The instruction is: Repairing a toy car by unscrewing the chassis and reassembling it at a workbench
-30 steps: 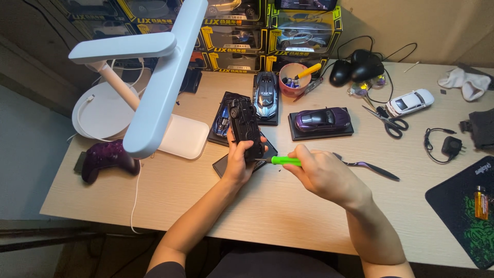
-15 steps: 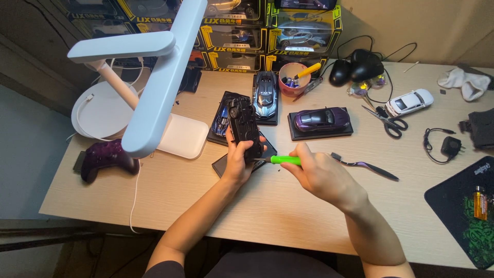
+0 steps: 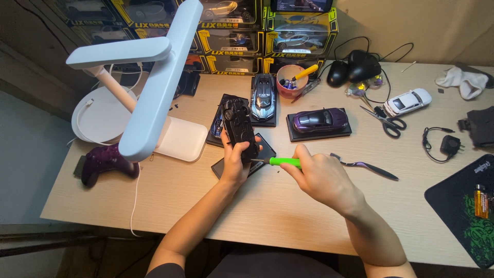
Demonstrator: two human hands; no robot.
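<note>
Black model car [image 3: 239,128] is sitting underside up in the left hand [image 3: 234,163], above the wooden desk [image 3: 267,211] near its middle, with the fingers wrapping round the car's near end. Right hand [image 3: 321,177] is closing its fingers on a green-handled screwdriver [image 3: 280,161], and the tip is pointing at the car's near end; whether it is touching there is hard to tell.

Largest of the packages, a stack of black and yellow window boxes [image 3: 303,31] is lining the back edge of the desk, each one showing a toy car behind its clear front. In front of the stack, a blue-grey model car [image 3: 263,98] and a purple model car [image 3: 320,119] are resting on flat black display bases. A white model car [image 3: 408,102] is lying bare on the desk further right, just beside black scissors [image 3: 385,121].

A pinkish cup [image 3: 289,82] is standing between the boxes and the purple car, holding a yellow-handled tool and a few smaller items too small to tell. A black mat with green markings [image 3: 463,216] is lying at the right edge, with a small battery [image 3: 480,202] sitting on it.
</note>
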